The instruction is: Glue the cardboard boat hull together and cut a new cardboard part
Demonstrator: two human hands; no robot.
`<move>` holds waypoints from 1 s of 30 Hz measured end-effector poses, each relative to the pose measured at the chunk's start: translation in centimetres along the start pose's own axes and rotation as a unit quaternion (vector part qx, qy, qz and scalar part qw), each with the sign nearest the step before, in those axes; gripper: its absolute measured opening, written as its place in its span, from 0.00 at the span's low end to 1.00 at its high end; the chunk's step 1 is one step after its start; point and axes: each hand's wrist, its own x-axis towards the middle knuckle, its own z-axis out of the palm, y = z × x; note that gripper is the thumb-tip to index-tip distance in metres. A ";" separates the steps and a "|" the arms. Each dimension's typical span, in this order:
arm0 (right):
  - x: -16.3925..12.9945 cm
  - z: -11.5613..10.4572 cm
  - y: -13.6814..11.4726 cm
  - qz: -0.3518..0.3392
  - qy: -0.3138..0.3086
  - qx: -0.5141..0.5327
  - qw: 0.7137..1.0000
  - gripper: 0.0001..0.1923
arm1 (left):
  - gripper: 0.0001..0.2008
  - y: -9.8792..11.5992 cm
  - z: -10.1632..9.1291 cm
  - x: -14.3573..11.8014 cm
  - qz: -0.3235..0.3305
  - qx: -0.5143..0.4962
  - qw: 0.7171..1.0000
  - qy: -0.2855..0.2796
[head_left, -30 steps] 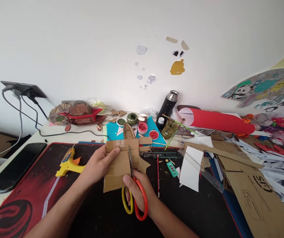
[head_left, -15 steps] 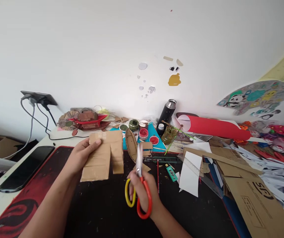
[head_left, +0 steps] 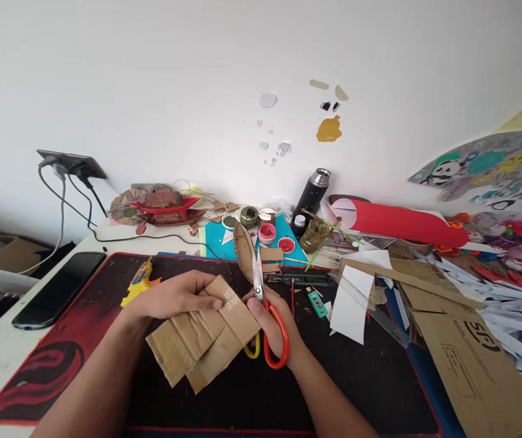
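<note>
My left hand (head_left: pixel 188 296) grips a brown cardboard piece (head_left: pixel 224 322) that has a slit cut into it from its lower edge and tilts over the dark mat. In my right hand (head_left: pixel 280 322) is a pair of scissors (head_left: pixel 261 291) with red and yellow handles, its blades pointing away from me and nearly closed. The fingers of that hand are close to the cardboard's right corner; whether they touch it I cannot tell. Just beyond the blades lies a small boat-shaped cardboard piece (head_left: pixel 244 249).
Paint pots (head_left: pixel 267 233) stand on blue paper behind. A yellow glue gun (head_left: pixel 139 283) lies at left, near a phone (head_left: pixel 60 291). A black flask (head_left: pixel 311 193) leans by the wall. Cardboard sheets (head_left: pixel 452 365) and white paper strips (head_left: pixel 507 328) cover the right side.
The cardboard has turned and moved right and down toward the scissors, bringing my hands closer together. The glue gun, hidden before, now shows at left. The view has shifted slightly.
</note>
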 end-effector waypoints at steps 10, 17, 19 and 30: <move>-0.2 -0.3 0.4 -0.035 0.010 -0.057 0.998 0.22 | 0.28 -1.1 -0.4 1.5 0.020 -0.075 0.995 0.064; 1.1 -1.1 1.4 0.009 0.217 0.136 0.967 0.25 | 0.25 -2.1 1.3 3.3 0.018 -0.229 0.954 0.192; 1.5 -1.4 1.3 0.007 0.247 0.173 0.953 0.25 | 0.20 -2.2 1.5 3.3 0.023 -0.190 0.976 0.104; 0.8 -0.9 0.5 -0.032 0.289 0.140 0.946 0.25 | 0.22 -2.4 3.2 3.9 0.141 -0.066 0.987 0.023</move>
